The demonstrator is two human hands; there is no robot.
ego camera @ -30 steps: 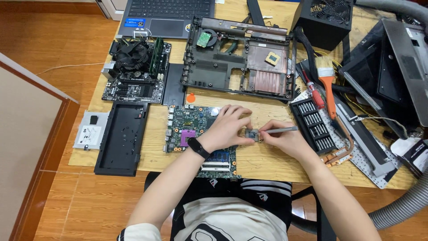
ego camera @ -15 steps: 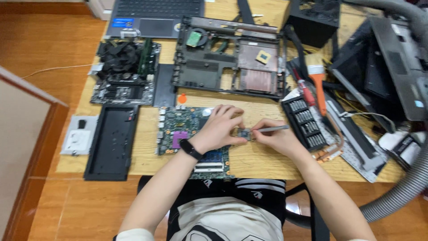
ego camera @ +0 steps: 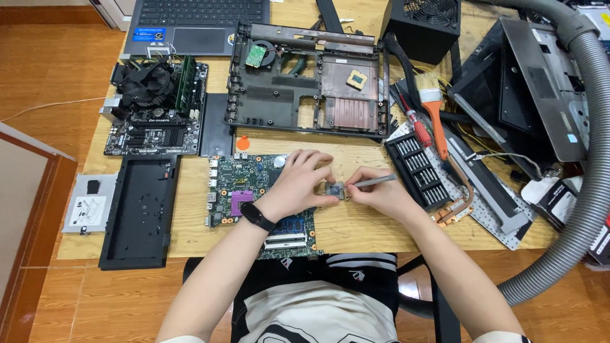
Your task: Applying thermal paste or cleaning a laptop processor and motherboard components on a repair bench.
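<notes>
pinching small chip (ego camera: pixel 335 189) in left hand (ego camera: pixel 304 180), right hand (ego camera: pixel 375 194) gripping grey tool (ego camera: pixel 375 181)

Two circuit boards (ego camera: pixel 154 114) (ego camera: pixel 254 190), one laptop (ego camera: pixel 197 22), one brush (ego camera: pixel 434 108), one hose (ego camera: pixel 588 159)

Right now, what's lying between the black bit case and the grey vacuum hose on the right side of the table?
In the head view, between the bit case and the hose: a perforated metal bracket with a copper heat pipe.
</notes>
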